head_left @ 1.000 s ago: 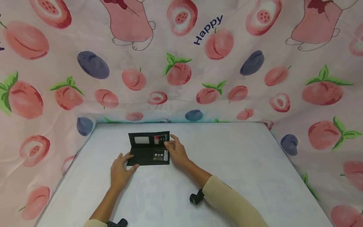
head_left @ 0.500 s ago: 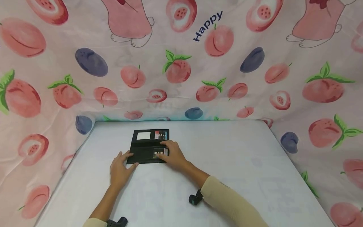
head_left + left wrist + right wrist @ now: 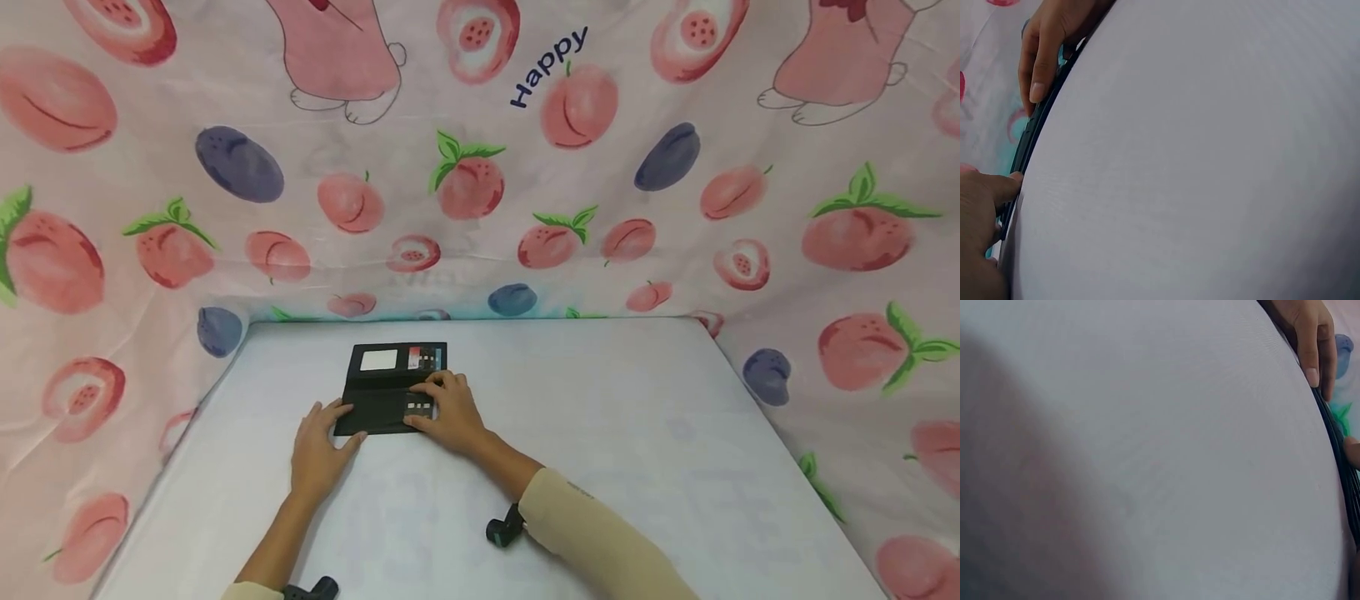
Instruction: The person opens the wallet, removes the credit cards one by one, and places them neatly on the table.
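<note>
An open black wallet [image 3: 375, 408] lies flat near the back left of the white table, seen edge-on in both wrist views. Its far panel holds a white window [image 3: 378, 360] and colourful cards [image 3: 424, 358]. In the near panel's right half sits a dark card [image 3: 418, 406]. My left hand [image 3: 318, 454] grips the wallet's near left corner, thumb at the front edge and fingers at the left side. With bent fingers my right hand [image 3: 456, 415] reaches over the near panel's right end, thumb and forefinger on either side of the dark card. The card's right end is hidden beneath it.
The white table [image 3: 637, 450] stretches to the right and toward me. Behind it and at both sides hangs a fruit-patterned cloth [image 3: 480, 275]. A black wrist camera [image 3: 504, 527] sits by the right sleeve, another [image 3: 311, 588] by the left.
My right hand has let go of the raised far panel, which now lies flat. It has moved left onto the dark card in the near panel. The left hand has stayed put.
</note>
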Action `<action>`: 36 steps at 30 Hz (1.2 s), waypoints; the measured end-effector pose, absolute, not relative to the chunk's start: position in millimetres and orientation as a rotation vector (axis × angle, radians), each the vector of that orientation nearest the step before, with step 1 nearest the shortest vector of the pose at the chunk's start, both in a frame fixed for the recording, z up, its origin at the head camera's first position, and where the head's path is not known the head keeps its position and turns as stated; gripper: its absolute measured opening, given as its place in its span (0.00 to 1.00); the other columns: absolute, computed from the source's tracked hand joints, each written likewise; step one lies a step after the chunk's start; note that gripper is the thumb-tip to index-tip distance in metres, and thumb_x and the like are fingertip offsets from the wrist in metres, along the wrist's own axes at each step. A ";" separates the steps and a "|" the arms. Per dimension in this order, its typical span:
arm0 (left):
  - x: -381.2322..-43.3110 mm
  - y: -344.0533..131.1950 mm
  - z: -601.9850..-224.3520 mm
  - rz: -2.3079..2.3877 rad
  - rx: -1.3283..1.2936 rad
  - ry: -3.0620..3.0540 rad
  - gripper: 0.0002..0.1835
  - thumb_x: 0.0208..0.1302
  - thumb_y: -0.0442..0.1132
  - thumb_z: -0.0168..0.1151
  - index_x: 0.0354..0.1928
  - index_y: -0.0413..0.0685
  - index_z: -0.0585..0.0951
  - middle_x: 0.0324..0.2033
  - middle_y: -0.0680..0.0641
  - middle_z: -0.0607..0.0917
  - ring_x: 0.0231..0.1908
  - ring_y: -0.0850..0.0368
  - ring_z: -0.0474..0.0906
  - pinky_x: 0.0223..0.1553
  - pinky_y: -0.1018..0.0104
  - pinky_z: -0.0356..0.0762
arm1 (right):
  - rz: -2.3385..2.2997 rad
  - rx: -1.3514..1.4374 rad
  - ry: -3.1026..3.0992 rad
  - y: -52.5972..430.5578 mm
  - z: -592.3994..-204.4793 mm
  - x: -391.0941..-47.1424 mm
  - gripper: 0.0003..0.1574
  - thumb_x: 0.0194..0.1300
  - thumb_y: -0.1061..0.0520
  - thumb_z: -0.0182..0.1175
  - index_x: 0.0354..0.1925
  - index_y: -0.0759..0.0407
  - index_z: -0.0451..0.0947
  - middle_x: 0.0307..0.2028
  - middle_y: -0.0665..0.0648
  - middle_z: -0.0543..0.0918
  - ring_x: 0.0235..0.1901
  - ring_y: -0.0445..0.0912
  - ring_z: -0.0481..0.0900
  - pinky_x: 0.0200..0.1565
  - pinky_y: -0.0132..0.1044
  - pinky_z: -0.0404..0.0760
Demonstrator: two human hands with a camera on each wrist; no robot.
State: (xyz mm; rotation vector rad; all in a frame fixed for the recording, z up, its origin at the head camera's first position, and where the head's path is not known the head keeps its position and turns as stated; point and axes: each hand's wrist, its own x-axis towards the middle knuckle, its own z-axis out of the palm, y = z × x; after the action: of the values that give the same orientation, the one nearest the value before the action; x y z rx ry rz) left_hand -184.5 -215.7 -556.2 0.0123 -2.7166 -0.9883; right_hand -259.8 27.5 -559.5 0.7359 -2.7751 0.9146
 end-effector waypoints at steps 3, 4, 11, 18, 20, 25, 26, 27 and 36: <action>-185.6 -215.9 -555.5 -0.967 -0.030 -2.729 0.30 0.64 0.36 0.75 0.66 0.36 0.78 0.72 0.32 0.72 0.77 0.27 0.53 0.77 0.32 0.49 | 0.898 0.737 -2.761 27.3 -561.5 -261.0 0.34 0.66 0.33 0.70 0.64 0.43 0.83 0.63 0.53 0.75 0.55 0.49 0.69 0.57 0.46 0.76; -186.1 -216.1 -555.4 -0.965 -0.042 -2.735 0.30 0.64 0.36 0.75 0.67 0.36 0.78 0.72 0.32 0.71 0.77 0.27 0.52 0.77 0.32 0.49 | 0.897 0.737 -2.758 27.2 -561.9 -261.1 0.34 0.66 0.33 0.70 0.64 0.43 0.83 0.63 0.53 0.75 0.55 0.49 0.69 0.57 0.46 0.76; -190.4 -218.8 -556.2 -0.945 -0.097 -2.811 0.32 0.66 0.38 0.71 0.70 0.36 0.74 0.74 0.30 0.66 0.77 0.24 0.48 0.77 0.31 0.44 | 0.909 0.726 -2.762 26.5 -561.5 -259.5 0.34 0.64 0.33 0.70 0.63 0.45 0.83 0.62 0.53 0.75 0.54 0.49 0.69 0.57 0.45 0.76; -198.9 -219.6 -557.2 -0.901 -0.147 -2.810 0.36 0.66 0.44 0.72 0.71 0.35 0.74 0.74 0.27 0.65 0.76 0.21 0.48 0.76 0.29 0.42 | 0.903 0.733 -2.796 27.2 -559.0 -260.0 0.33 0.65 0.35 0.70 0.63 0.44 0.82 0.64 0.52 0.74 0.57 0.48 0.68 0.60 0.45 0.74; -201.3 -219.1 -557.6 -0.861 -0.154 -2.819 0.37 0.66 0.47 0.72 0.72 0.36 0.73 0.75 0.27 0.64 0.76 0.21 0.48 0.76 0.27 0.42 | 0.905 0.739 -2.792 27.7 -558.7 -260.6 0.33 0.65 0.35 0.70 0.63 0.44 0.82 0.64 0.53 0.74 0.57 0.49 0.68 0.60 0.45 0.74; -203.5 -217.7 -558.3 -0.777 -0.140 -2.850 0.41 0.68 0.54 0.70 0.76 0.39 0.69 0.77 0.28 0.61 0.77 0.23 0.46 0.77 0.29 0.39 | 0.910 0.754 -2.769 27.3 -557.3 -263.2 0.31 0.65 0.36 0.71 0.62 0.45 0.83 0.63 0.53 0.75 0.56 0.49 0.69 0.58 0.46 0.75; -203.3 -217.5 -557.7 -0.769 -0.136 -2.856 0.42 0.68 0.54 0.69 0.77 0.40 0.69 0.77 0.28 0.61 0.77 0.24 0.46 0.77 0.30 0.39 | 0.908 0.755 -2.765 27.2 -556.9 -263.7 0.31 0.65 0.36 0.71 0.62 0.45 0.83 0.63 0.53 0.76 0.56 0.49 0.69 0.58 0.46 0.75; -203.4 -217.3 -557.1 -0.763 -0.135 -2.860 0.42 0.68 0.55 0.69 0.77 0.40 0.68 0.77 0.29 0.61 0.78 0.24 0.46 0.77 0.30 0.39 | 0.909 0.756 -2.767 27.2 -556.4 -263.9 0.31 0.65 0.36 0.71 0.62 0.45 0.83 0.63 0.53 0.76 0.56 0.49 0.69 0.58 0.46 0.75; -201.9 -219.9 -559.5 -0.756 -0.170 -2.821 0.42 0.67 0.56 0.70 0.76 0.40 0.71 0.76 0.29 0.64 0.76 0.23 0.49 0.76 0.29 0.43 | 0.985 0.739 -2.735 27.6 -558.6 -261.9 0.30 0.63 0.36 0.74 0.60 0.45 0.85 0.61 0.51 0.77 0.53 0.46 0.69 0.54 0.40 0.76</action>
State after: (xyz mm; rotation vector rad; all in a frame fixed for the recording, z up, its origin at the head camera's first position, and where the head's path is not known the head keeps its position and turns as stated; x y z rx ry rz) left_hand -201.9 -219.9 -559.5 -0.1703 -2.8213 -0.7564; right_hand -261.9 27.6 -558.6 0.7390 -2.7349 0.9852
